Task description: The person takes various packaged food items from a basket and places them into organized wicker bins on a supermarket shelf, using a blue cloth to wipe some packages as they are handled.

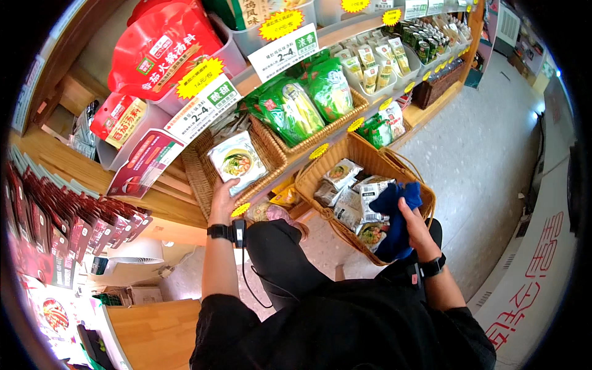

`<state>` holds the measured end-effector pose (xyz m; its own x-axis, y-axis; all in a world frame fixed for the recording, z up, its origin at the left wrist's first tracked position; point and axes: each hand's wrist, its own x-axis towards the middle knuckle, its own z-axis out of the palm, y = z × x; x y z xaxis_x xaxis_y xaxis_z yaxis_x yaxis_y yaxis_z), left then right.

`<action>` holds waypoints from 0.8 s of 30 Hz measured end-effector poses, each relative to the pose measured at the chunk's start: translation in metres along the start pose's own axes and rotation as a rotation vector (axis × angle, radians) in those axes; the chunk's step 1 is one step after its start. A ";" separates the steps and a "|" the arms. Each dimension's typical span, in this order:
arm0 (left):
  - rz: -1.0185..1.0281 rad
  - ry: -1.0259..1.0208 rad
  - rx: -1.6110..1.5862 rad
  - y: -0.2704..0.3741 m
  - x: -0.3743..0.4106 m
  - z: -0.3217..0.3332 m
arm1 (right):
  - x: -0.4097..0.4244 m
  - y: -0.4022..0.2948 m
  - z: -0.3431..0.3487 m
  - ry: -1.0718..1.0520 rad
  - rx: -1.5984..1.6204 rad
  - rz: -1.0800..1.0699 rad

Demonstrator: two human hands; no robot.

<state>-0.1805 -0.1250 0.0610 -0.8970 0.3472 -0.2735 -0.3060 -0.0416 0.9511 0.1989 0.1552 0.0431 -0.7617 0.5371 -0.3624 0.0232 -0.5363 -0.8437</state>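
Note:
My left hand [224,198] grips the lower left edge of a white food packet [237,162] with a noodle picture on it. The packet is over a wicker tray [273,159] on the shelf, where a few dark packets [233,125] lie at the back. In my right hand [415,226] is a bunched blue cloth [397,217]. It hangs over the right side of a wicker basket [319,169] at my knees. Silver and white packets [351,201] fill much of this basket, and the cloth covers some of them.
Green vegetable packs [296,111] sit in the neighbouring wicker tray. Red soup-base pouches [162,51] stand in plastic bins to the upper left. Price cards [201,108] jut from the shelf edge. Hanging dark-red packets [69,231] line the left. Grey floor [476,134] runs along the right.

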 end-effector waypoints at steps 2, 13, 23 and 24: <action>0.047 -0.264 -0.158 -0.002 -0.024 0.020 | 0.011 -0.004 0.013 -0.063 -0.190 -0.091; 0.070 -0.612 0.155 -0.076 -0.141 0.177 | 0.028 -0.029 0.108 0.083 -1.228 -1.103; -0.017 -0.698 -0.052 -0.050 -0.170 0.200 | 0.068 -0.045 0.022 -0.117 0.141 -0.152; -0.025 -0.709 -0.074 -0.047 -0.169 0.202 | 0.060 -0.042 0.020 -0.233 0.383 0.046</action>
<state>0.0502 0.0072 0.0917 -0.4738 0.8736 -0.1115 -0.3672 -0.0808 0.9266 0.1393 0.1971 0.0644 -0.8921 0.3697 -0.2596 -0.1478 -0.7819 -0.6056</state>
